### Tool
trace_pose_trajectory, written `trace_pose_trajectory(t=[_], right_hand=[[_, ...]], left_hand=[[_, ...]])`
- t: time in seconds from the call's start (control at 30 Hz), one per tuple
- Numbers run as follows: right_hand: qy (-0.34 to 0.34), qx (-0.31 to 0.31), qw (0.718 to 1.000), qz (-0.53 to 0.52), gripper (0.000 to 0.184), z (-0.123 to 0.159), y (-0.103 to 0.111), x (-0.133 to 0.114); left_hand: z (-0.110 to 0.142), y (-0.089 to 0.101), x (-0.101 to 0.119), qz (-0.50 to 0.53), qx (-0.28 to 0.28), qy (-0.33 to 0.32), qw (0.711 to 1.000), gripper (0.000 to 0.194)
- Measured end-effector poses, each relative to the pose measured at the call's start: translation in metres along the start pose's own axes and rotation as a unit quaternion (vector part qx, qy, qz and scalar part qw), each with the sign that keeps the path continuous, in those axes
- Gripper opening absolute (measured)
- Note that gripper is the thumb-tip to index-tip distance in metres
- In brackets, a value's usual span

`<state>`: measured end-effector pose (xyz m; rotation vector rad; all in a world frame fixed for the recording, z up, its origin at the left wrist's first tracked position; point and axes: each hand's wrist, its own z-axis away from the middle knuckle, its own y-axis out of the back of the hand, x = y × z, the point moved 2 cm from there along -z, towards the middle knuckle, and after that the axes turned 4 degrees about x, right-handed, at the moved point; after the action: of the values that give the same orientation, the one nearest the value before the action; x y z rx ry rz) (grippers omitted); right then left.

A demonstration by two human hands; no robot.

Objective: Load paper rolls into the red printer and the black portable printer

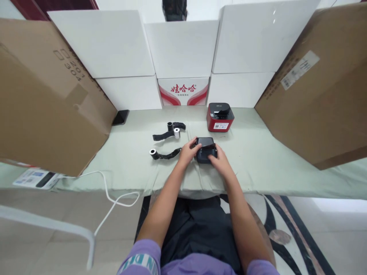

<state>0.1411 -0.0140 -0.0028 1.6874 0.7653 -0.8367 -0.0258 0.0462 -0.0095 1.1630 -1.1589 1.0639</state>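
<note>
A small black printer-like device (205,156) lies on the green cloth in front of me, with a lid-like part slanting across its middle. My left hand (189,151) grips its left side, the fingers at the upper left corner. On the opposite side my right hand (220,161) holds the right edge, its thumb on the front part. Just left of my left hand, a roll with a black strip (169,155) trails toward my fingers. Behind it are a white-ended roll (177,133) with a black strip and a dark roll (170,126) with crumpled black strip.
A red and black box-shaped device (219,118) stands behind my right hand. Large cardboard boxes (51,95) flank the table, and white boxes (183,49) wall off its back. A phone (120,117) lies at the left; a white cable (107,191) hangs over the front edge.
</note>
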Motion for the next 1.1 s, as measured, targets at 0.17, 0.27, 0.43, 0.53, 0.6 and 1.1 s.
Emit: trace_pose_trajectory(t=[0.17, 0.27, 0.43, 0.53, 0.6, 1.1], right_hand=[[-0.202, -0.043, 0.954, -0.215, 0.065, -0.027, 0.029, 0.010], [-0.222, -0.085, 0.941, -0.242, 0.072, -0.037, 0.029, 0.003], [-0.214, -0.097, 0.932, -0.277, 0.074, -0.037, 0.020, 0.000], [-0.213, -0.081, 0.932, -0.282, 0.076, -0.039, 0.017, 0.002], [-0.212, -0.074, 0.930, -0.292, 0.077, -0.041, 0.017, 0.003], [-0.190, -0.113, 0.923, -0.315, 0.079, -0.040, 0.020, 0.008]], left_hand=[[-0.003, 0.001, -0.001, -0.002, -0.009, 0.013, 1.000, 0.068], [-0.004, 0.003, 0.004, 0.004, -0.027, 0.034, 0.999, 0.073], [-0.004, 0.007, 0.016, 0.003, -0.078, 0.076, 0.994, 0.078], [-0.006, 0.008, 0.019, 0.009, -0.088, 0.088, 0.992, 0.075], [-0.007, 0.007, 0.019, 0.017, -0.085, 0.089, 0.992, 0.074], [-0.009, 0.009, 0.018, 0.045, -0.095, 0.104, 0.989, 0.078]])
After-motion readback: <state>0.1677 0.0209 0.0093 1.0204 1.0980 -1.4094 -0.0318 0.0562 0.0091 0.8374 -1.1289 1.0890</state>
